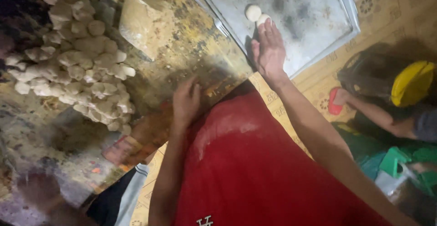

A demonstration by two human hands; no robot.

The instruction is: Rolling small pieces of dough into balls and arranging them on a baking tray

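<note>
Seated child (387, 98), green toys (396, 160)

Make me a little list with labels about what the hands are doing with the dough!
right hand: stretched flat over the metal tray, fingertips at a round dough ball
left hand: resting on the worn table, fingers curled, nothing visible in it
dough balls on tray: one more ball beside the touched one, others at the top edge
dough pile: many rough lumps heaped on the table's left side
big lump: a tan block beside the pile
nearby: another person's hand holds something red
</note>
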